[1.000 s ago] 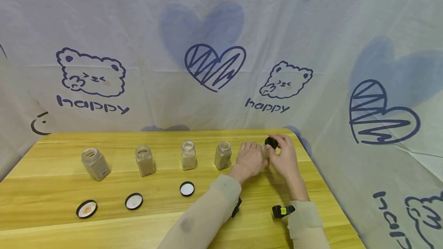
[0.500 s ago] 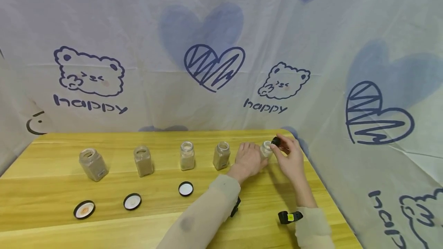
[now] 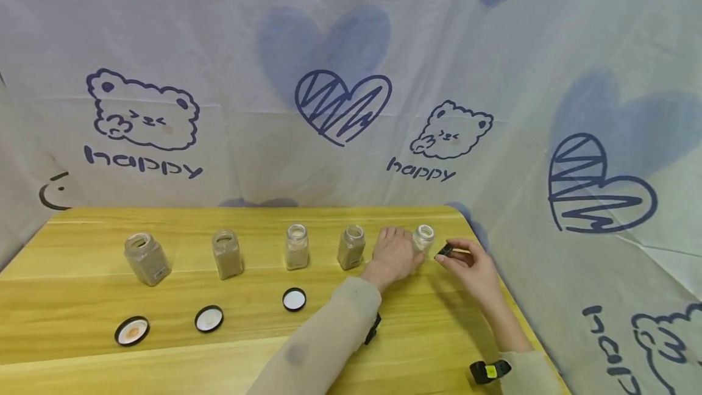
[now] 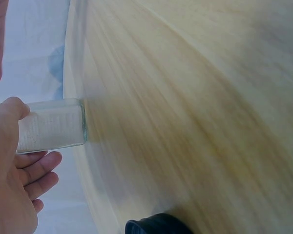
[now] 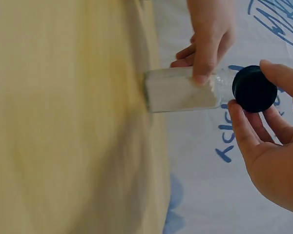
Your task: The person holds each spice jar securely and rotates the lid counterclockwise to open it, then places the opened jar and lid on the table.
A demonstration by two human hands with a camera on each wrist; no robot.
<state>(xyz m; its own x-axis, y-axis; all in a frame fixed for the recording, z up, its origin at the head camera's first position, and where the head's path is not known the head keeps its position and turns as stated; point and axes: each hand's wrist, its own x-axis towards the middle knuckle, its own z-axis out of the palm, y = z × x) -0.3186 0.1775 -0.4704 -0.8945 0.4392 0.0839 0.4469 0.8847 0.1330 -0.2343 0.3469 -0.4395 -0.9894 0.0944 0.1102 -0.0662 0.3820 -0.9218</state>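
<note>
My left hand holds a square glass spice jar, the rightmost on the table. It stands upright with its mouth uncovered. In the left wrist view the thumb and fingers are around the jar, which contains pale powder. My right hand pinches a black screw lid between thumb and fingertips, just right of the jar and apart from it. The right wrist view shows the lid from its top side, overlapping the jar's neck in the picture.
Several uncapped jars line the wooden table to the left: a wide jar, then others. Black-rimmed lids lie upturned before them. A patterned cloth hangs behind. A cut-off dark round thing edges the left wrist view.
The right hand has lifted the black lid off the jar's mouth and moved it right and toward the person. The left hand stays on the jar, whose open mouth now shows.
</note>
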